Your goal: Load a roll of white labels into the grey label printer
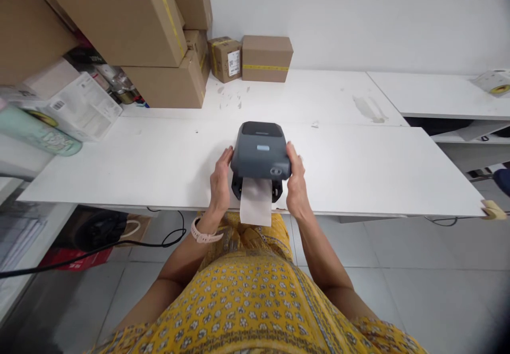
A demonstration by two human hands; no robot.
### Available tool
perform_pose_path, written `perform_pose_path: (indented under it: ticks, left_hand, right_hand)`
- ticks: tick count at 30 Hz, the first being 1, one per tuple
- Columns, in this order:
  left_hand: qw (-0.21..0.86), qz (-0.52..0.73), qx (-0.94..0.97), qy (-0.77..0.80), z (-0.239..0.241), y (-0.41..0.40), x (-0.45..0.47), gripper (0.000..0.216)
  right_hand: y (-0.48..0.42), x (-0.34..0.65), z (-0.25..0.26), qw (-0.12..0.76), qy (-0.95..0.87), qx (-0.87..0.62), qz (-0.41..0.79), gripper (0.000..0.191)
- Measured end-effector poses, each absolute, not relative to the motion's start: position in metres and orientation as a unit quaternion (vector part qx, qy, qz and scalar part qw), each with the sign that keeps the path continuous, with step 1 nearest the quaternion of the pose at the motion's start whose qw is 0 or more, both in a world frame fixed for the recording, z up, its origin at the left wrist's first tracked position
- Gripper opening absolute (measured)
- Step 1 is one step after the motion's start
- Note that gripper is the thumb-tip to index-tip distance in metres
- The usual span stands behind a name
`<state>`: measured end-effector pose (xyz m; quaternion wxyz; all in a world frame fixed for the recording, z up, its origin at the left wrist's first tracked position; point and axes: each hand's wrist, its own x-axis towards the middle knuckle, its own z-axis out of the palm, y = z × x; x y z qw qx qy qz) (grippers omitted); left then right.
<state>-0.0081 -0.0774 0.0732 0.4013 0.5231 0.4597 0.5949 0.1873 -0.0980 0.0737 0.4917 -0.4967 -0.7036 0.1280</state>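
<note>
A dark grey label printer [261, 149] is at the front of the white table, close to my body. A strip of blank white label paper [256, 202] hangs out of its near side, past the table edge. The black lower part [236, 187] shows beneath the grey cover, near the paper. My left hand [220, 181] presses against the printer's left side, its fingers partly hidden behind the casing. On the opposite side, my right hand [295, 181] grips the cover, with fingers along its right edge. The two hands hold the printer between them.
Cardboard boxes [119, 19] with yellow tape are stacked at the back left; two smaller ones, including a brown box [266, 59], stand by the wall. A mint-green bottle [40, 131] lies at the left. A label roll [494, 83] sits far right. A black cable [119, 244] runs below the table.
</note>
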Motion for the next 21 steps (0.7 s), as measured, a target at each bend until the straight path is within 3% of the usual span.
perform_pose_path:
  ticks: [6,11,16,19,21]
  left_hand:
    - [0.393,0.595,0.506,0.485,0.070,-0.031,-0.012,0.046]
    - [0.354,0.430,0.564,0.610,0.042,-0.025,-0.020,0.056]
    - [0.338,0.293,0.620,0.645,0.049,-0.019,-0.023,0.051]
    - [0.284,0.218,0.662,0.658,0.062,-0.011,-0.021,0.046]
    - [0.248,0.163,0.683,0.668,0.069,-0.007,-0.018,0.047]
  right_hand:
    - [-0.004,0.188,0.134,0.542,-0.701,-0.462,0.044,0.065]
    - [0.069,0.195,0.158,0.516,-0.690,-0.506,0.032,0.064]
    - [0.057,0.192,0.161,0.513,-0.711,-0.477,-0.062,0.060]
    - [0.025,0.188,0.147,0.359,-0.807,-0.468,0.019,0.040]
    - [0.015,0.187,0.133,0.188,-0.848,-0.486,0.098,0.044]
